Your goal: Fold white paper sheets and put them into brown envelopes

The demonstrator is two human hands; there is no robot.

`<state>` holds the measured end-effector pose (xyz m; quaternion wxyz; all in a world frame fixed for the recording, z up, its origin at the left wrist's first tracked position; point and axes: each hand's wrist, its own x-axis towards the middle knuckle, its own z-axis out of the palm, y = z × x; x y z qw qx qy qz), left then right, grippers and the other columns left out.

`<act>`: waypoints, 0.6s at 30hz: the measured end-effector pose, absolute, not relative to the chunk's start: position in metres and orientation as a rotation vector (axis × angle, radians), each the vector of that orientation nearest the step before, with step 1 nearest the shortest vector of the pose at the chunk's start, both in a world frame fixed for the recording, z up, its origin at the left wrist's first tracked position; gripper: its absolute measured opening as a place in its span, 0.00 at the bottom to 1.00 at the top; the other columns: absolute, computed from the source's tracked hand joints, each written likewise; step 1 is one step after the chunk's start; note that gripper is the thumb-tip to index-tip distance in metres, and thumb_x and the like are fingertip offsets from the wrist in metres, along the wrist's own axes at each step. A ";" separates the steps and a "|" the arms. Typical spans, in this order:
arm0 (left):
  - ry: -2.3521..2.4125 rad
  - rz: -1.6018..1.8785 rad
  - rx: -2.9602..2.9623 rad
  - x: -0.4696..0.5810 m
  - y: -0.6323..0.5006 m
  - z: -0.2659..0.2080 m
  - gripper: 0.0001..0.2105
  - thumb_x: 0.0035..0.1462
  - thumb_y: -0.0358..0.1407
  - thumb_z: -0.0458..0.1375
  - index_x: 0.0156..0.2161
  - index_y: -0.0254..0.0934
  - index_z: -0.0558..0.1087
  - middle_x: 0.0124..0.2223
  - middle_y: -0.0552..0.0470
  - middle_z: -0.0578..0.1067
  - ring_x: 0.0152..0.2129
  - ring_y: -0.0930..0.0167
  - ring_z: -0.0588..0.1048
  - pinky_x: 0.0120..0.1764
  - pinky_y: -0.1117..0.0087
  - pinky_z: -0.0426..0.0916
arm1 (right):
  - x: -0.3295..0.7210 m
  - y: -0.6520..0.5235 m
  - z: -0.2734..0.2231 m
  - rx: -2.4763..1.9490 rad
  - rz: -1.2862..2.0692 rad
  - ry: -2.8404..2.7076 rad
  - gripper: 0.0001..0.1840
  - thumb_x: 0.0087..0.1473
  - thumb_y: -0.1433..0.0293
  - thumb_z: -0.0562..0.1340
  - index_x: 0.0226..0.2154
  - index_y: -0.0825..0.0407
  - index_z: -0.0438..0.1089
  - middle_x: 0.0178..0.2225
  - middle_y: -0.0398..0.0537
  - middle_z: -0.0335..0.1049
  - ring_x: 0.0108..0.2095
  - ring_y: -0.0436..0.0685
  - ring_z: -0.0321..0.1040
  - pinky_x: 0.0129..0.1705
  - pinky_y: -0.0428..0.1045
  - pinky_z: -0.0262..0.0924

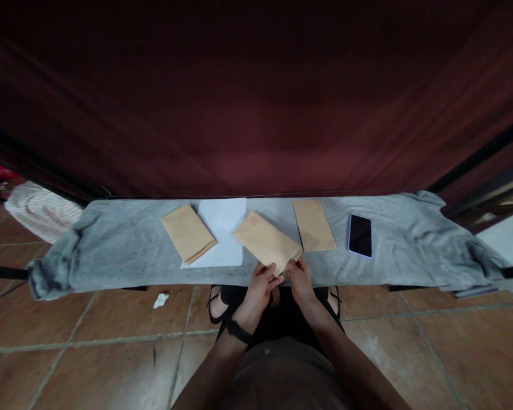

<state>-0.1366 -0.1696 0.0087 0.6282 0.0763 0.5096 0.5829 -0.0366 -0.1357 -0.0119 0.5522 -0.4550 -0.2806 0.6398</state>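
Observation:
A brown paper envelope (267, 239) is held at its near end between both my hands, tilted over the bench's front half. My left hand (263, 283) pinches its near left edge, with the thumb on top. At the near right corner, the fingers of my right hand (299, 277) are closed on the same envelope. Just beyond my right hand lies another brown envelope (315, 225), flat on the cloth. To the left, a stack of brown envelopes (188, 233) rests partly on white paper sheets (223, 230).
A grey cloth (115, 245) covers the narrow bench. Toward the right lies a phone (359, 236) with a light purple case. A dark red curtain (256, 125) hangs behind the bench. On the tiled floor is a crumpled white scrap (161, 300), and a striped cloth (47, 210) is at far left.

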 end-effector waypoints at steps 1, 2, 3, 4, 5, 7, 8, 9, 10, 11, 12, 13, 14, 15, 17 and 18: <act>1.184 1.315 0.187 -0.138 -0.166 0.006 0.20 0.41 0.37 0.74 0.40 0.35 0.75 0.39 0.49 0.80 0.27 0.72 0.78 0.33 0.67 0.78 | -0.034 -0.135 -0.011 -1.091 1.515 -0.675 0.18 0.44 0.60 0.68 0.38 0.52 0.72 0.35 0.46 0.78 0.33 0.55 0.73 0.32 0.48 0.67; 1.203 1.293 0.212 -0.141 -0.164 0.004 0.19 0.42 0.37 0.74 0.40 0.35 0.74 0.39 0.48 0.80 0.27 0.71 0.78 0.32 0.68 0.78 | -0.031 -0.134 -0.011 -1.116 1.509 -0.680 0.19 0.43 0.60 0.68 0.38 0.51 0.72 0.35 0.45 0.78 0.33 0.55 0.73 0.32 0.47 0.67; 1.227 1.273 0.250 -0.144 -0.161 0.002 0.19 0.44 0.37 0.73 0.40 0.35 0.74 0.40 0.48 0.80 0.28 0.71 0.78 0.31 0.69 0.78 | -0.028 -0.133 -0.012 -1.145 1.501 -0.680 0.19 0.42 0.60 0.69 0.38 0.51 0.72 0.34 0.45 0.77 0.32 0.55 0.73 0.31 0.47 0.67; 1.253 1.256 0.299 -0.148 -0.160 0.000 0.18 0.45 0.37 0.72 0.41 0.35 0.74 0.41 0.47 0.80 0.29 0.70 0.78 0.30 0.70 0.77 | -0.025 -0.133 -0.014 -1.172 1.492 -0.679 0.19 0.41 0.60 0.69 0.37 0.51 0.72 0.34 0.44 0.77 0.32 0.55 0.73 0.31 0.47 0.67; 1.280 1.238 0.354 -0.151 -0.158 -0.001 0.18 0.46 0.37 0.71 0.42 0.35 0.73 0.41 0.46 0.79 0.30 0.69 0.79 0.29 0.70 0.77 | -0.022 -0.132 -0.016 -1.195 1.486 -0.686 0.19 0.41 0.60 0.69 0.36 0.50 0.72 0.33 0.44 0.77 0.32 0.55 0.73 0.31 0.47 0.68; 1.339 1.169 0.470 -0.159 -0.156 -0.002 0.17 0.50 0.37 0.68 0.44 0.35 0.72 0.42 0.46 0.79 0.30 0.69 0.79 0.28 0.72 0.75 | -0.016 -0.131 -0.020 -1.223 1.488 -0.716 0.17 0.40 0.60 0.69 0.35 0.50 0.72 0.32 0.43 0.76 0.32 0.55 0.73 0.32 0.48 0.69; 1.371 1.119 0.527 -0.163 -0.155 -0.002 0.16 0.52 0.38 0.67 0.45 0.36 0.72 0.41 0.46 0.79 0.29 0.70 0.79 0.27 0.72 0.75 | -0.012 -0.131 -0.023 -1.232 1.491 -0.725 0.17 0.40 0.61 0.69 0.35 0.49 0.72 0.31 0.42 0.76 0.32 0.55 0.73 0.33 0.49 0.70; 1.400 1.070 0.578 -0.166 -0.154 -0.002 0.15 0.53 0.37 0.65 0.45 0.36 0.71 0.40 0.47 0.79 0.27 0.71 0.78 0.26 0.73 0.73 | -0.009 -0.130 -0.026 -1.240 1.493 -0.736 0.17 0.40 0.61 0.68 0.35 0.49 0.72 0.32 0.42 0.76 0.33 0.56 0.73 0.33 0.49 0.70; 1.428 1.025 0.620 -0.169 -0.152 -0.002 0.14 0.54 0.37 0.63 0.45 0.36 0.71 0.39 0.48 0.79 0.25 0.72 0.78 0.26 0.73 0.72 | -0.006 -0.130 -0.028 -1.250 1.485 -0.761 0.17 0.41 0.61 0.68 0.36 0.49 0.71 0.33 0.43 0.76 0.33 0.56 0.73 0.33 0.50 0.71; 1.452 0.987 0.652 -0.173 -0.151 -0.002 0.12 0.55 0.36 0.62 0.44 0.36 0.71 0.38 0.49 0.78 0.23 0.73 0.77 0.24 0.74 0.71 | -0.003 -0.129 -0.030 -1.263 1.454 -0.810 0.17 0.43 0.61 0.67 0.38 0.49 0.71 0.34 0.44 0.76 0.33 0.56 0.73 0.34 0.51 0.71; 1.474 0.961 0.674 -0.176 -0.148 -0.002 0.11 0.56 0.35 0.61 0.44 0.37 0.70 0.37 0.50 0.78 0.22 0.74 0.76 0.23 0.74 0.69 | 0.001 -0.127 -0.032 -1.283 1.384 -0.909 0.17 0.46 0.61 0.65 0.40 0.49 0.71 0.36 0.45 0.76 0.34 0.57 0.74 0.34 0.52 0.72; 1.493 0.941 0.688 -0.179 -0.145 -0.002 0.10 0.55 0.33 0.60 0.43 0.37 0.70 0.35 0.51 0.78 0.20 0.74 0.75 0.22 0.75 0.68 | 0.003 -0.126 -0.034 -1.308 1.280 -1.042 0.17 0.50 0.61 0.62 0.42 0.50 0.71 0.38 0.47 0.76 0.35 0.57 0.74 0.36 0.53 0.72; 1.514 0.927 0.699 -0.182 -0.142 -0.002 0.09 0.55 0.32 0.59 0.42 0.37 0.70 0.33 0.53 0.77 0.19 0.75 0.74 0.22 0.75 0.67 | 0.006 -0.124 -0.035 -1.328 1.161 -1.184 0.16 0.54 0.62 0.60 0.44 0.50 0.71 0.40 0.49 0.76 0.37 0.58 0.74 0.38 0.54 0.72; 1.543 0.913 0.713 -0.185 -0.139 -0.002 0.09 0.55 0.31 0.59 0.42 0.37 0.69 0.32 0.54 0.76 0.17 0.75 0.73 0.21 0.75 0.66 | 0.009 -0.122 -0.036 -1.341 1.049 -1.303 0.16 0.56 0.63 0.58 0.45 0.50 0.72 0.41 0.51 0.76 0.40 0.59 0.74 0.42 0.56 0.72; 1.610 0.898 0.744 -0.190 -0.133 -0.003 0.10 0.54 0.31 0.59 0.43 0.38 0.68 0.29 0.56 0.75 0.16 0.75 0.71 0.21 0.75 0.66 | 0.012 -0.118 -0.037 -1.337 0.896 -1.482 0.16 0.57 0.67 0.58 0.47 0.49 0.73 0.46 0.52 0.76 0.47 0.60 0.73 0.52 0.58 0.68; 1.642 0.896 0.760 -0.192 -0.131 -0.003 0.11 0.54 0.31 0.60 0.44 0.38 0.68 0.28 0.56 0.74 0.17 0.74 0.71 0.22 0.74 0.66 | 0.014 -0.116 -0.037 -1.316 0.854 -1.569 0.17 0.58 0.68 0.58 0.49 0.48 0.73 0.49 0.52 0.75 0.51 0.60 0.71 0.56 0.59 0.66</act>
